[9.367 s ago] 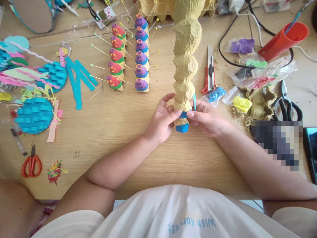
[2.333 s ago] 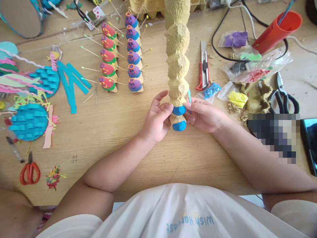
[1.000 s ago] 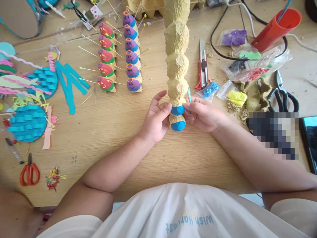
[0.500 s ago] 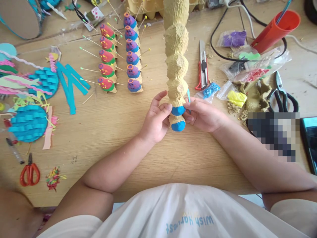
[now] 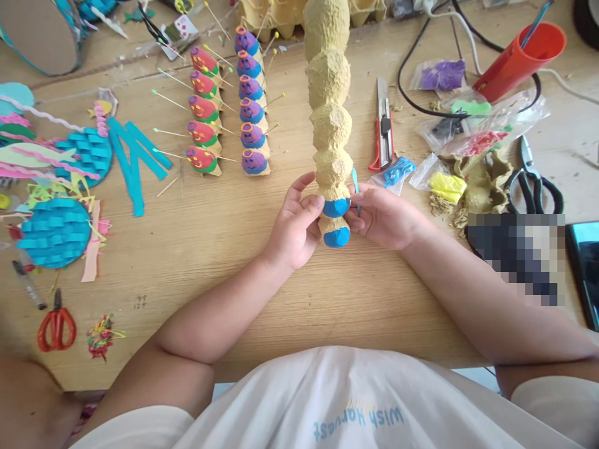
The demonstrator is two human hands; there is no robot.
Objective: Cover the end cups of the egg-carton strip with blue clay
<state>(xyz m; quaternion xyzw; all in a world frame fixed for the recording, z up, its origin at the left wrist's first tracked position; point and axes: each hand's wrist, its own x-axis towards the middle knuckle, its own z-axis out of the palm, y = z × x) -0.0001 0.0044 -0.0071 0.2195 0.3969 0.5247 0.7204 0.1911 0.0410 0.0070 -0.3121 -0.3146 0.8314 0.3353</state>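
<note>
My left hand (image 5: 297, 221) is closed on the near end of a long tan egg carton strip (image 5: 331, 125), thumb pressed beside its second bump. Blue clay (image 5: 336, 237) covers the top of the nearest bump, and more blue clay (image 5: 337, 207) covers the one behind it. The farther bumps are bare. My right hand (image 5: 386, 215) is at the strip's right side, its fingers pinching a thin blue modelling tool (image 5: 355, 184) that stands nearly upright. The right fingertips are partly hidden behind the strip.
Finished red-green carton caterpillars (image 5: 203, 112) and purple-blue ones (image 5: 253, 112) stand left, pins sticking out. To the right lie a utility knife (image 5: 384, 128), bagged blue clay (image 5: 399, 169), yellow clay (image 5: 447, 187), black-handled scissors (image 5: 533, 187) and a tilted red cup (image 5: 519, 62).
The far end of the strip has swung slightly left. My right thumb has moved a little away from the blue clay, and the left hand stays in place.
</note>
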